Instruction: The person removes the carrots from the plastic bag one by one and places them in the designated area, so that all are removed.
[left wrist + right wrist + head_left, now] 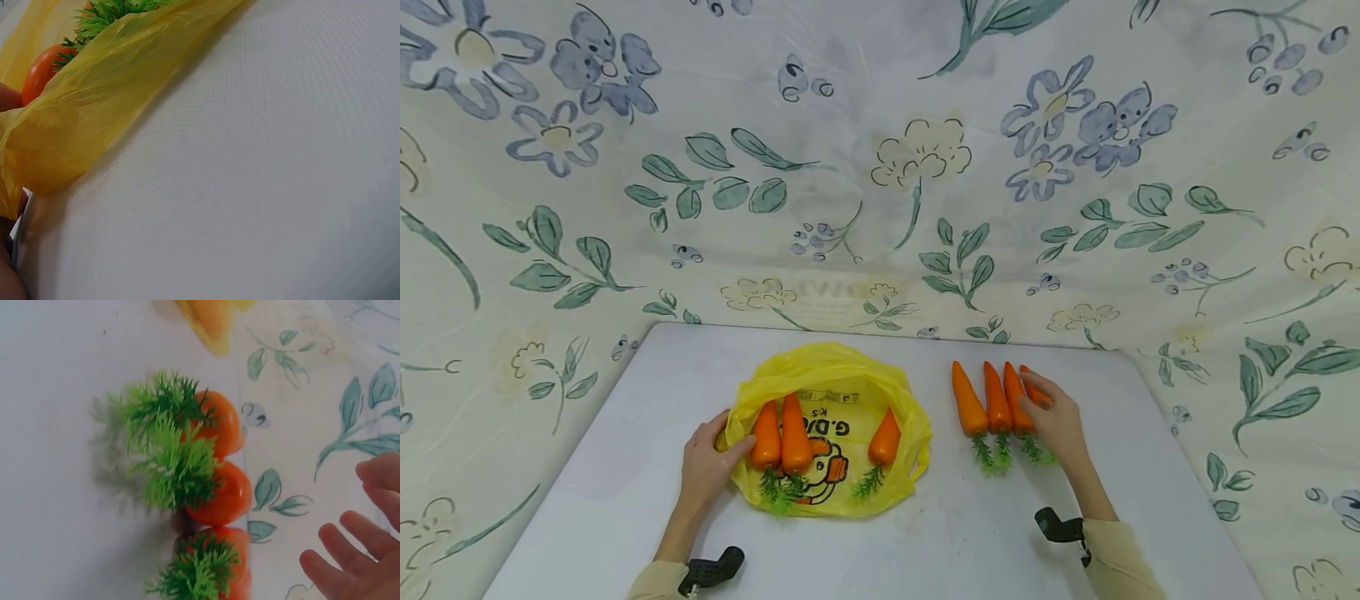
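Observation:
A yellow plastic bag (880,492) lies on the table with its mouth spread wide and printing showing inside. In it are three orange carrots with green tops: two side by side, a left one (766,437) and its neighbour (795,442), and one apart at the right (884,440). My left hand (706,458) pinches the bag's left rim, thumb inside near the leftmost carrot. Right of the bag several carrots (970,408) stand in a row, tops toward me. Over the rightmost carrot (1034,385), partly hiding it, is my right hand (356,556), fingers apart and loosely extended in the right wrist view.
The white table (880,558) has its far edge just beyond the bag and carrots. A flowered cloth (850,183) hangs behind and along both sides. Dark wrist cameras sit on the left wrist (711,571) and right wrist (1060,527).

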`<state>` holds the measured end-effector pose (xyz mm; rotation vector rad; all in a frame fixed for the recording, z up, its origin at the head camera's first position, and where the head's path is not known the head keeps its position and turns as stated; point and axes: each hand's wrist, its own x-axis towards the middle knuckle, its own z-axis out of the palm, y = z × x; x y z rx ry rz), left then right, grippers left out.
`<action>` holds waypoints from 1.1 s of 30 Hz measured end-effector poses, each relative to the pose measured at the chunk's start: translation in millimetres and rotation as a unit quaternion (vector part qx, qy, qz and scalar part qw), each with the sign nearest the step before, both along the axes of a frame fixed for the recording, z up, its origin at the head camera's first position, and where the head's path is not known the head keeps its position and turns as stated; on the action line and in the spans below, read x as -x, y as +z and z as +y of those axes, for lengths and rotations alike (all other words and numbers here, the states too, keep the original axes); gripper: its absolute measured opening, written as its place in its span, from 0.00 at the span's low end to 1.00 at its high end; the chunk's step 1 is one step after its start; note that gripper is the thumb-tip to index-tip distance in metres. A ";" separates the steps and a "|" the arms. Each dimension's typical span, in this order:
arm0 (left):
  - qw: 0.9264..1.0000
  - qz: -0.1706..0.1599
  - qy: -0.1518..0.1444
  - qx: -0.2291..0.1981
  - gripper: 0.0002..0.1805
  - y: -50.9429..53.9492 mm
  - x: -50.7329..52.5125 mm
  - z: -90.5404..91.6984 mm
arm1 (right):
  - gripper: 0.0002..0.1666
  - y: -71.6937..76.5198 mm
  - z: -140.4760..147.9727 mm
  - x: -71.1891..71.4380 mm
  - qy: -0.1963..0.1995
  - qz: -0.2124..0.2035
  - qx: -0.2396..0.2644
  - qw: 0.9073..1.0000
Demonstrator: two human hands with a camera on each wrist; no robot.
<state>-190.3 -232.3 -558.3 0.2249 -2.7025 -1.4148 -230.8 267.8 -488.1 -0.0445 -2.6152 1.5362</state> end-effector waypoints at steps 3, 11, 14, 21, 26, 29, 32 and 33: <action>1.000 -0.006 -0.001 -0.002 0.39 0.7 -0.7 -0.5 | 0.25 0.6 -6.4 0.0 0.005 0.008 0.007 1.000; 1.000 0.009 0.001 -0.001 0.38 -1.2 -0.3 0.3 | 0.26 1.7 -24.7 -0.3 0.014 -0.004 0.009 1.000; 1.000 0.014 0.002 -0.001 0.38 -1.9 0.0 0.5 | 0.25 2.6 -31.2 -1.7 0.020 0.000 0.012 1.000; 1.000 0.029 0.003 0.003 0.37 -3.3 0.5 -0.1 | 0.23 4.8 -43.0 -6.2 0.052 0.030 0.006 0.998; 0.999 0.049 0.002 0.007 0.36 -5.2 1.0 -0.5 | 0.23 4.2 -49.7 -7.0 0.070 0.037 0.024 0.997; 0.998 0.054 0.000 0.007 0.36 -6.0 1.6 -0.5 | 0.24 4.6 -54.0 -7.6 0.075 0.020 0.038 0.996; 0.998 0.059 0.000 0.006 0.36 -6.3 2.1 -0.5 | 0.25 6.2 -58.8 -8.6 0.080 0.014 0.043 0.996; 0.998 0.060 0.000 0.006 0.36 -6.2 2.2 -0.5 | 0.25 6.8 -60.5 -8.9 0.080 0.013 0.040 0.996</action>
